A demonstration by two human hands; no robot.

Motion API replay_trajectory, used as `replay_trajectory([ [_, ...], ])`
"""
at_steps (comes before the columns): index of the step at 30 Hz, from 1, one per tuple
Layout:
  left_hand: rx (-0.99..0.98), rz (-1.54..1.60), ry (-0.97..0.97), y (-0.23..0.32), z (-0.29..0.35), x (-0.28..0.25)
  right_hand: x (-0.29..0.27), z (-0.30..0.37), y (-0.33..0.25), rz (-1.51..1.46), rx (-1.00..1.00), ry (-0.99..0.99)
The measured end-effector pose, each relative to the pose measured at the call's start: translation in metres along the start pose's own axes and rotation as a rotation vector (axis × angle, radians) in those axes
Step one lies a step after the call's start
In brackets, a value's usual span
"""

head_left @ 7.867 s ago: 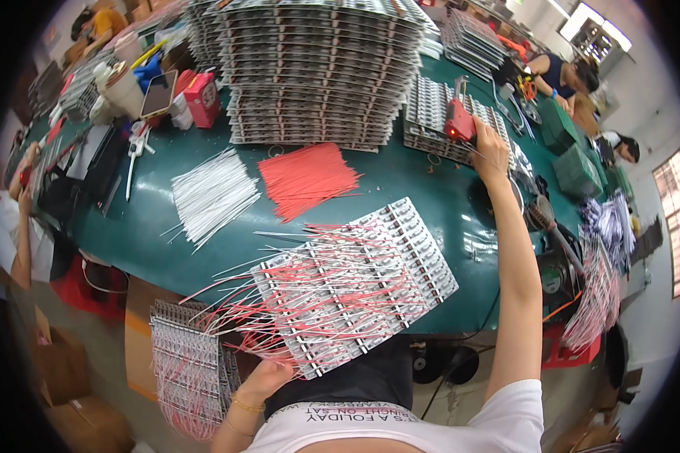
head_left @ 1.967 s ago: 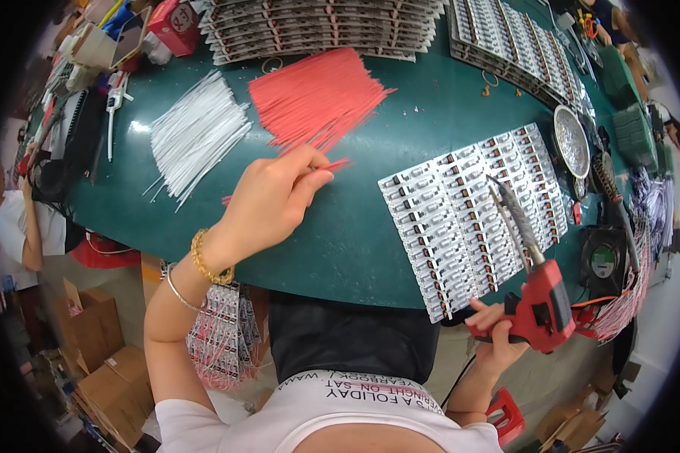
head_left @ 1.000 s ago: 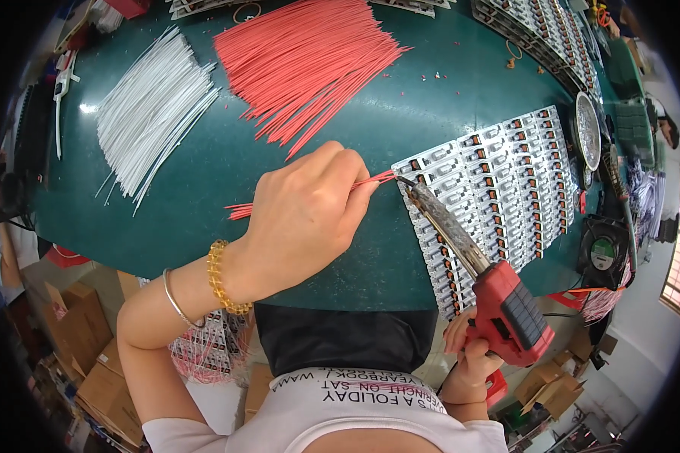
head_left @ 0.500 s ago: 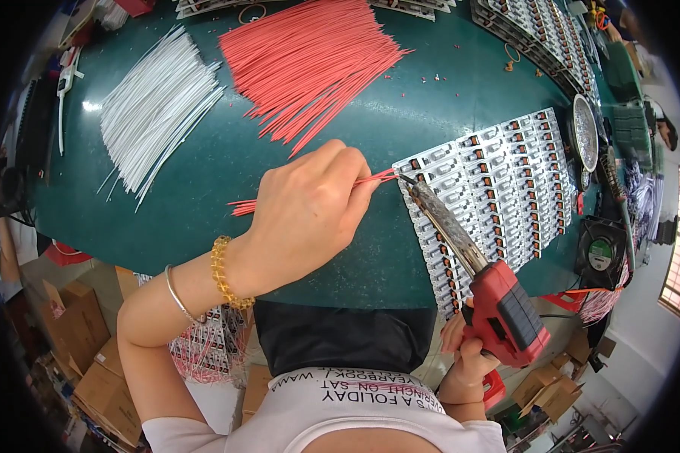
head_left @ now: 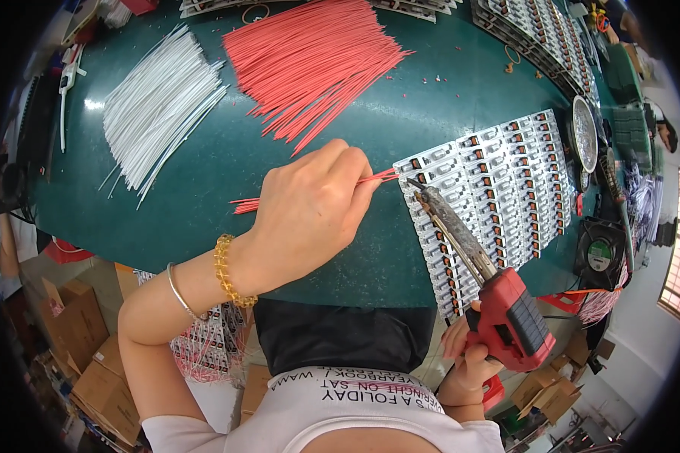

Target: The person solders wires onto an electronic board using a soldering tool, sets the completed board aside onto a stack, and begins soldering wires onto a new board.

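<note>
My left hand (head_left: 317, 200) is closed in a pinch on a few red wires (head_left: 376, 177). Their ends reach the near left corner of a panel of small circuit boards (head_left: 483, 200), and their tails stick out behind the hand. My right hand (head_left: 468, 355) grips the red handle of a soldering iron (head_left: 506, 313). The iron slants up and left over the panel, its dark tip just right of the wire ends. Whether the tip touches the board I cannot tell. Beyond my left hand lies a large pile of red wires (head_left: 310, 60).
White wires (head_left: 159, 113) lie in a pile on the green table (head_left: 91, 219) at the left. At the right stand a round metal dish (head_left: 584, 132) and a small black fan (head_left: 601, 253). More board panels (head_left: 536, 38) are stacked at the far right.
The soldering iron has shifted slightly right and toward me, its tip moving off the wire ends. My left hand has hardly moved and still pinches the red wires.
</note>
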State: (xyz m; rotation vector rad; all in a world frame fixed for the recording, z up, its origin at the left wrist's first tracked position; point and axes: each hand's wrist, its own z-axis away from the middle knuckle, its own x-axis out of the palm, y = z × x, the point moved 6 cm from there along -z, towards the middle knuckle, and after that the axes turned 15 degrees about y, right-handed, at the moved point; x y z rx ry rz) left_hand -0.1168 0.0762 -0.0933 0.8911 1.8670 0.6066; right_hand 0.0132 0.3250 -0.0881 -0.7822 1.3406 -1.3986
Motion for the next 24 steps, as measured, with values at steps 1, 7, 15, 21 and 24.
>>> replay_trajectory([
  [1, -0.003, -0.011, -0.004, 0.000, 0.000, 0.000, -0.003, -0.001, 0.002, 0.035, -0.139, 0.020],
  [7, -0.018, -0.002, 0.029, 0.000, 0.001, 0.000, 0.011, -0.002, -0.011, 0.022, -0.176, 0.024],
  [15, 0.148, 0.047, 0.019, 0.014, 0.001, -0.001, -0.008, 0.006, -0.004, 0.039, -0.195, 0.060],
  [21, 0.084, 0.028, -0.042, 0.009, 0.002, 0.003, -0.006, 0.008, 0.002, 0.075, -0.126, 0.037],
  [24, 0.088, 0.031, -0.036, 0.009, 0.002, 0.004, -0.004, 0.005, 0.004, 0.063, -0.137, 0.001],
])
